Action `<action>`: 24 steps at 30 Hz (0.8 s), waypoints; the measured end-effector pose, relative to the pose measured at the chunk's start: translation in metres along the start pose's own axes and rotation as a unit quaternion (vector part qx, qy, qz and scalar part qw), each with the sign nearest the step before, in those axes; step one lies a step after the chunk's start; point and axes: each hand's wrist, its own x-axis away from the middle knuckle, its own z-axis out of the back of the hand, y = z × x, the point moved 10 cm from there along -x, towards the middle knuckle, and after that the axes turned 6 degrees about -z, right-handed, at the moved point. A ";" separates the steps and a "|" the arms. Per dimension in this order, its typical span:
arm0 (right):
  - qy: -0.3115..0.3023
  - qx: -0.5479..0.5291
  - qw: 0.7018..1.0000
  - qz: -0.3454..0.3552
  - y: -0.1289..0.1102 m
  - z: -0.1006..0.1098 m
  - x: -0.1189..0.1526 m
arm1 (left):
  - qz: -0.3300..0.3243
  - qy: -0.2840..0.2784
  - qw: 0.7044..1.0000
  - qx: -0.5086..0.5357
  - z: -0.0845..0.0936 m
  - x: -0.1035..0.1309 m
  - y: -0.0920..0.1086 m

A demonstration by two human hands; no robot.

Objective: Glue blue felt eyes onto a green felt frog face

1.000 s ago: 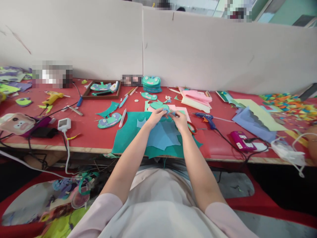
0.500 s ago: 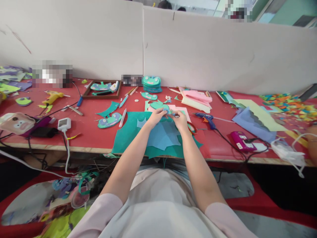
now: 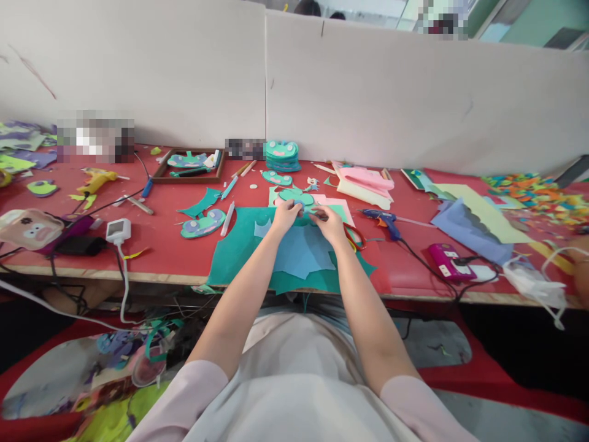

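Note:
My left hand (image 3: 288, 216) and my right hand (image 3: 330, 222) are close together above the craft sheets at the table's middle. The left fingers pinch a small light-blue piece (image 3: 299, 203), mostly hidden by the hand. My right fingers are bent and pressed together a little to its right; whatever they hold is too small to make out. Just beyond the hands lies a green foam cutout (image 3: 294, 195). Beneath them are a light-blue sheet (image 3: 301, 252) and a larger teal sheet (image 3: 239, 245). Scissors with red and yellow handles (image 3: 358, 238) rest beside my right wrist.
A finished face cutout (image 3: 202, 224) and a white pen (image 3: 227, 219) lie at left. Behind stands a stack of face cutouts (image 3: 282, 156) near a wooden tray (image 3: 188, 180). A blue glue gun (image 3: 386, 222) and purple power strip (image 3: 451, 263) trail cords at right.
My hands have drawn slightly apart. The left shifted a little left with the blue piece, and the right fingers moved back from it.

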 end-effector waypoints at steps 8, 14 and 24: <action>0.007 0.011 1.000 0.000 0.008 -0.001 -0.002 | -0.028 0.019 0.999 0.007 0.004 0.000 0.014; -0.004 0.025 1.000 0.007 0.005 -0.003 -0.001 | -0.013 0.043 0.997 -0.055 0.012 0.006 0.011; -0.026 0.051 0.998 0.013 0.004 -0.009 0.000 | -0.013 0.026 0.997 -0.068 0.009 0.005 0.012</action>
